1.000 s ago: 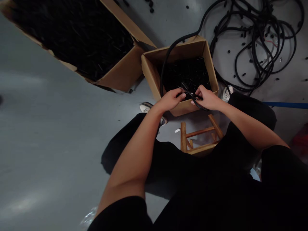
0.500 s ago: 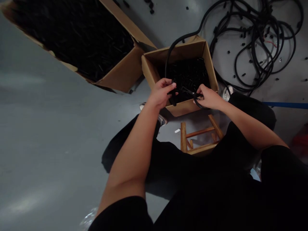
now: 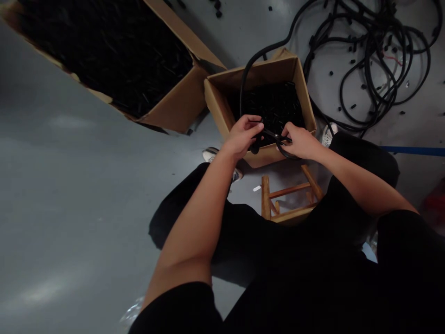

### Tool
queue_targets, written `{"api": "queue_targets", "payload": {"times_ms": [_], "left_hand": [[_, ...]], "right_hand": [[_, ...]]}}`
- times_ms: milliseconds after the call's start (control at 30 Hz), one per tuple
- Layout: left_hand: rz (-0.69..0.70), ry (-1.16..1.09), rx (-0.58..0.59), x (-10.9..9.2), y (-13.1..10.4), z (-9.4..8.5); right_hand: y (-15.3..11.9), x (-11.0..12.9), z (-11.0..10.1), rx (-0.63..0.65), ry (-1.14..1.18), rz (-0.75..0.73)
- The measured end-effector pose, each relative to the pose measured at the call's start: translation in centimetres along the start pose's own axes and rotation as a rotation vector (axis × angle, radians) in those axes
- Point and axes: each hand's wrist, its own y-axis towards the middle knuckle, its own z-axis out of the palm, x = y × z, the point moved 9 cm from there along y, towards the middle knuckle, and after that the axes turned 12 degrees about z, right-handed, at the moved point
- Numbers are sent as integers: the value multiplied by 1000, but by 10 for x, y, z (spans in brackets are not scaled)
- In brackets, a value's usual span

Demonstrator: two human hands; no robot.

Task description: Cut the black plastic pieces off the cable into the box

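My left hand (image 3: 243, 135) is closed around the black hose (image 3: 244, 83) near its end, above the near left part of a small cardboard box (image 3: 217, 103). In my right hand (image 3: 301, 141) are black-handled scissors (image 3: 277, 137), whose blades point left toward the hose end at my left fingers. Whether the blades touch the hose is too dark to tell. Short black pieces (image 3: 274, 104) cover the inside of the small box below both hands.
A larger cardboard box (image 3: 177, 104) full of dark pieces stands at the upper left. Coiled hose (image 3: 365, 69) and scattered black bits lie on the floor at the upper right. A wooden stool (image 3: 266, 197) stands between my legs.
My left hand has moved a little to the right with the hose, closer to the scissors. The scissors have shifted slightly left, and their blades now reach the left fingers.
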Motion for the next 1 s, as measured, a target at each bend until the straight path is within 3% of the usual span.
{"api": "queue_targets", "payload": {"times_ms": [100,200,400,667,1000], "left_hand": [[17,90,-32,6,3,-5],[53,86,25,8,5,1],[181,155,33,-3,4,4],[219,269,265,-17,-8,29],[266,314,167,-10,0,16]], "right_hand": [[3,-7,-4,-29,77,76],[4,-10,-5,-37,130,93],[4,-11,-3,-4,197,86],[4,-12,1,14,236,63],[5,-6,0,-19,236,15]]}}
